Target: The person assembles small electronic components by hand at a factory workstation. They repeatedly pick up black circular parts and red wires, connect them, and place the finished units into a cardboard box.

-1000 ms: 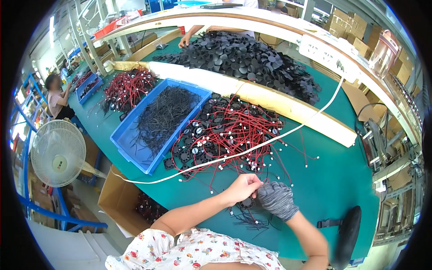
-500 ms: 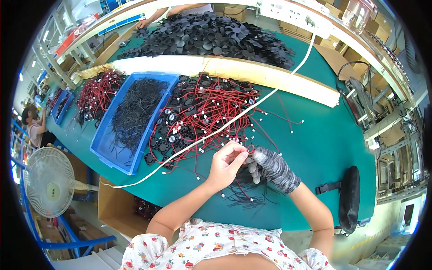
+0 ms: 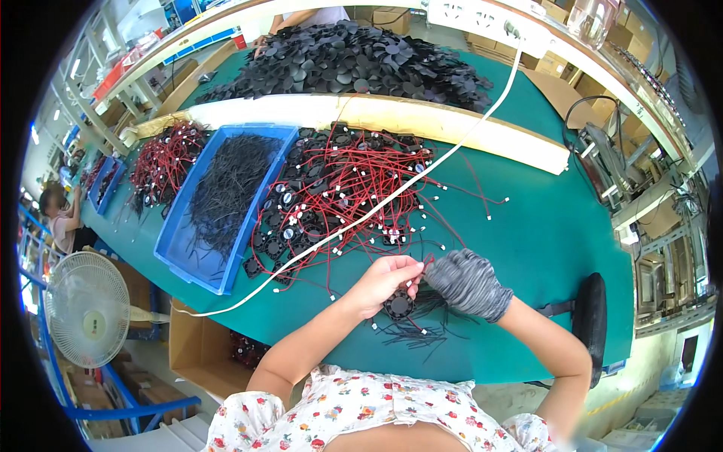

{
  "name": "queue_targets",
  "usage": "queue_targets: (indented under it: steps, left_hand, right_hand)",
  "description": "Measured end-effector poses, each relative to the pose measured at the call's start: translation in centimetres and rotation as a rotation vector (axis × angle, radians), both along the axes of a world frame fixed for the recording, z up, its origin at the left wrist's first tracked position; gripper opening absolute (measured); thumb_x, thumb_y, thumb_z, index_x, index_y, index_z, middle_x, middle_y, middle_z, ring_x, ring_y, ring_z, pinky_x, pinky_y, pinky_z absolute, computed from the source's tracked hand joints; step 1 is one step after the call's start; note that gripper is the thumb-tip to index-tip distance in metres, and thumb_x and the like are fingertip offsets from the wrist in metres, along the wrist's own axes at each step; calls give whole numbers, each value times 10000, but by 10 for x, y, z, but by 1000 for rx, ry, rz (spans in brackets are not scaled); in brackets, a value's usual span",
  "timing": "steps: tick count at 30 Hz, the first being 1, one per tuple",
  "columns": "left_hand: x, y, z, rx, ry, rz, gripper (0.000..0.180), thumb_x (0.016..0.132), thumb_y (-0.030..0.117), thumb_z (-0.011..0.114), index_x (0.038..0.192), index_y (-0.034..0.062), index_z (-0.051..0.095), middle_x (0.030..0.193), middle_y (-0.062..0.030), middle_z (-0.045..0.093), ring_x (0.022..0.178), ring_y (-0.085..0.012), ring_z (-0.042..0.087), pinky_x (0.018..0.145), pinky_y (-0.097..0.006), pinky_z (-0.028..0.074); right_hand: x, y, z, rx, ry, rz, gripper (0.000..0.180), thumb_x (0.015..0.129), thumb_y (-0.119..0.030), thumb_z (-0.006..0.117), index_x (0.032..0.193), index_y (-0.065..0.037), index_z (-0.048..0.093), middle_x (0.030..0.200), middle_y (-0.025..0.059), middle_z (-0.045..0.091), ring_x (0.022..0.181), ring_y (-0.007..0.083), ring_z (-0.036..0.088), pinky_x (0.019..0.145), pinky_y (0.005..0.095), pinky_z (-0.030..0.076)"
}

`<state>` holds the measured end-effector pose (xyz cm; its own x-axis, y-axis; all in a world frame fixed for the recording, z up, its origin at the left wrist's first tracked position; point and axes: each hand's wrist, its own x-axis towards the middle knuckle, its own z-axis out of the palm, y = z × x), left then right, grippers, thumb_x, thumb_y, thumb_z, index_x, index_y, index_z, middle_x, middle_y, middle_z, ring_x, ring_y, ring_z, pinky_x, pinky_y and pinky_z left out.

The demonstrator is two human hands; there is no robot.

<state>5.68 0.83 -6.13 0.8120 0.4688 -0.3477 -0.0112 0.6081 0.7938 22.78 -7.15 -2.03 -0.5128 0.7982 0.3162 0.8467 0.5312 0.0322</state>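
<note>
My bare left hand (image 3: 388, 283) is closed in a pinch on the red lead of a small black fan (image 3: 399, 304). The fan hangs just below those fingers, its round face showing. Close on the right, my right hand (image 3: 471, 286), in a grey knitted glove, has its fingers curled at the same red lead (image 3: 428, 264); whatever its fingertips grip is too small to make out. Loose black ties (image 3: 414, 337) lie on the green table beneath both hands. Beyond them spreads a pile of small fans with red leads (image 3: 354, 181) and white connectors.
A blue tray (image 3: 167, 245) of thin black ties stands left of the fan pile. Across the table runs a pale bar (image 3: 452, 124), with black fan blades (image 3: 346, 64) heaped behind it. A white cable (image 3: 361, 218) crosses the work area. A black pouch (image 3: 590, 328) lies right.
The small fan has come into view under my left hand. My gloved right hand has shifted slightly right and turned, back upward. The far person's hand has moved at the blade heap.
</note>
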Motion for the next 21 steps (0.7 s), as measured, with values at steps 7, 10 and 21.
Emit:
queue_targets:
  steps: [7, 10, 21]
  left_hand:
    - [2, -1, 2, 20, -144, 163, 146, 878, 172, 529, 898, 35, 573, 801, -35, 581, 740, -100, 544, 664, -231, 437]
    - [3, -8, 5, -26, -196, 95, 142, 880, 172, 525, 888, 38, 572, 791, -28, 579, 761, -89, 536, 664, -230, 435]
    - [-3, -17, 7, -330, -308, -352, 121, 886, 150, 488, 887, 45, 547, 715, -24, 548, 622, -107, 530, 619, -261, 465]
  right_hand:
    - [-24, -5, -21, -495, 1331, -371, 319, 749, -306, 693, 834, -64, 504, 677, -23, 484, 637, 79, 444, 593, 245, 416]
    - [-21, -2, -27, -437, 1155, -388, 404, 699, -403, 706, 771, -58, 509, 614, 29, 491, 569, 129, 481, 549, 265, 418]
    - [-4, -11, -4, -490, 814, -135, 370, 833, -354, 520, 651, -32, 531, 566, 121, 504, 532, 291, 501, 521, 335, 415]
